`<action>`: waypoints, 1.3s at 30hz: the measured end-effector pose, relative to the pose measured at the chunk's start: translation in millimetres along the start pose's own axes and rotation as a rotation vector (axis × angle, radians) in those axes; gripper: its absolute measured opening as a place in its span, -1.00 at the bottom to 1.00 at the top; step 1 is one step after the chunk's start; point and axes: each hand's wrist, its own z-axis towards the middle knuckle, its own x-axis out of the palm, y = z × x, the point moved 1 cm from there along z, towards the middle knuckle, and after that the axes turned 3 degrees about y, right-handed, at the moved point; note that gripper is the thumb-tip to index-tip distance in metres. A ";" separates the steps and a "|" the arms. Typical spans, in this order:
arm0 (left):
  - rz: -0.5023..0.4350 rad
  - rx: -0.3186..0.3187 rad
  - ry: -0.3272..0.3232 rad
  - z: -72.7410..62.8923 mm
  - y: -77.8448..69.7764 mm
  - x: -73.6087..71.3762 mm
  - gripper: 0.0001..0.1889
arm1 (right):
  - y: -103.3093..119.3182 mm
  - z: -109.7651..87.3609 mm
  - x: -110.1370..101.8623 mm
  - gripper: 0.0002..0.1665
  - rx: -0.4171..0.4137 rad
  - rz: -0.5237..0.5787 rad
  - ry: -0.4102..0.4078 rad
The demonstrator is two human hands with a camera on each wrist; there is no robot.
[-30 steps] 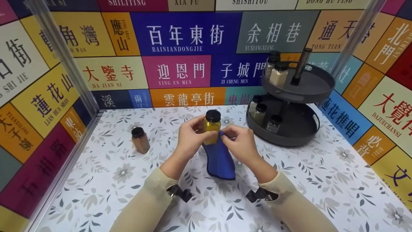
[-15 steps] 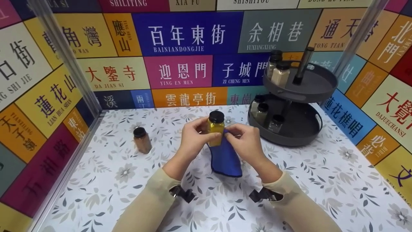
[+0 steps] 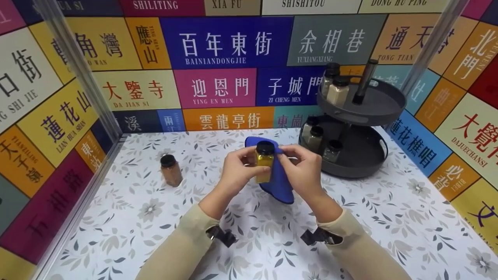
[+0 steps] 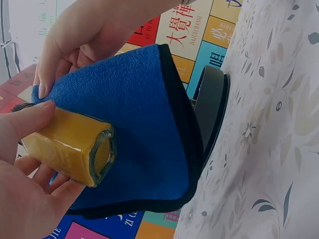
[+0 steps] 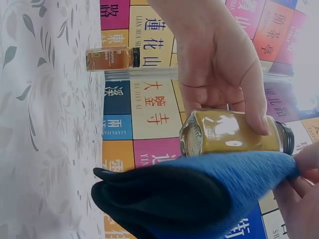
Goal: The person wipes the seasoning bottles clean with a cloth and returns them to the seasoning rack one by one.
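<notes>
My left hand (image 3: 237,167) grips a glass spice jar (image 3: 264,162) of yellow powder, held upright above the table with its black lid on. Fingers lie behind it and the thumb crosses its front. In my right hand (image 3: 304,168), thumb and fingers pinch a blue cloth (image 3: 279,182) with dark edging near the lid's height. The cloth hangs behind and to the right of the jar, and part rises above the lid. In the left wrist view the jar's glass base (image 4: 102,155) faces the camera, with the cloth spread behind it. The right wrist view shows the cloth folded along the jar's side.
A spice jar (image 3: 171,171) of brownish powder stands on the patterned table (image 3: 148,237) to the left. At the back right is a dark two-tier round rack (image 3: 360,165) with several black-lidded jars. Sign-printed walls (image 3: 218,87) enclose the back and sides.
The cloth's upper part has come up behind the jar, and its lower edge has risen. Both hands have shifted slightly right, and the jar sits a little lower in the view.
</notes>
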 end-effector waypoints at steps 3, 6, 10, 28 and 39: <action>-0.004 0.010 -0.021 -0.5 -0.5 -1.4 -0.45 | -0.4 0.0 1.0 -0.86 0.036 -0.006 0.032; -0.019 0.033 -0.038 -0.2 -1.5 -3.2 -0.46 | -2.6 0.3 2.9 -0.87 0.087 -0.005 0.068; -0.033 0.066 -0.061 0.7 -2.8 -6.3 -0.45 | -8.4 -1.6 7.6 -0.88 0.153 -0.034 0.128; -0.040 0.098 -0.021 1.1 -11.7 -9.6 -0.43 | -13.4 -2.2 10.8 -0.93 0.170 -0.115 0.214; -0.031 0.050 0.029 -0.1 -1.6 -1.9 -0.45 | -2.4 0.4 -0.3 -0.84 -0.056 0.041 -0.018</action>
